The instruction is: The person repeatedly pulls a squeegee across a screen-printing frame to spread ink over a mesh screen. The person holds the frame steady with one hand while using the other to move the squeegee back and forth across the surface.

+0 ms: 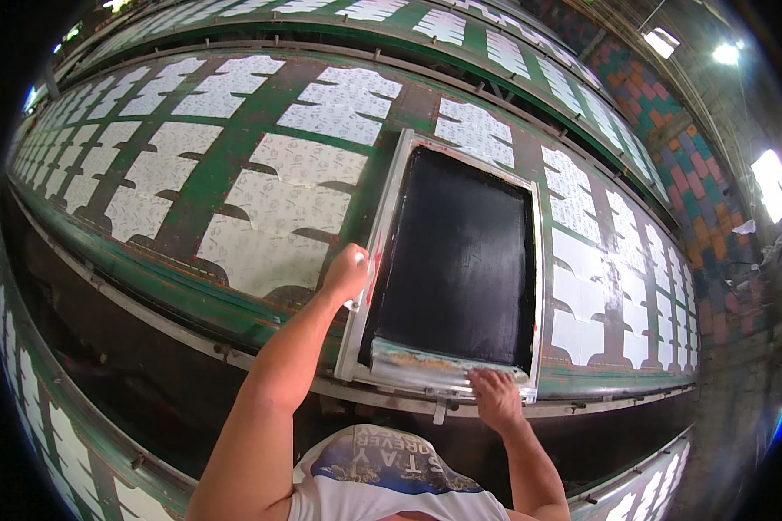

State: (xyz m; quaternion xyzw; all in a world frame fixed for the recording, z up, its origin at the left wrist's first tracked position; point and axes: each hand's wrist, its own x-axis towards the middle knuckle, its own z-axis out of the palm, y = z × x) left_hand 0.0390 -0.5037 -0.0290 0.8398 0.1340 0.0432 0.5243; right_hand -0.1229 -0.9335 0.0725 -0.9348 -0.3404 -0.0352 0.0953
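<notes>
A screen-printing frame with pale metal edges lies on the long green table, its mesh dark and glossy. My left hand is closed round a small white handle at the frame's left side. Along the near end of the mesh lies a wide squeegee, with worn paint on its upper edge. My right hand has its fingers curled over the squeegee's right part. What lies under the frame is hidden.
Pale patterned fabric pieces lie in rows on the green printing table, on both sides of the frame. A metal rail with small stops edges its near side. More such tables stand beyond and behind me. A patchwork-coloured wall rises at the right.
</notes>
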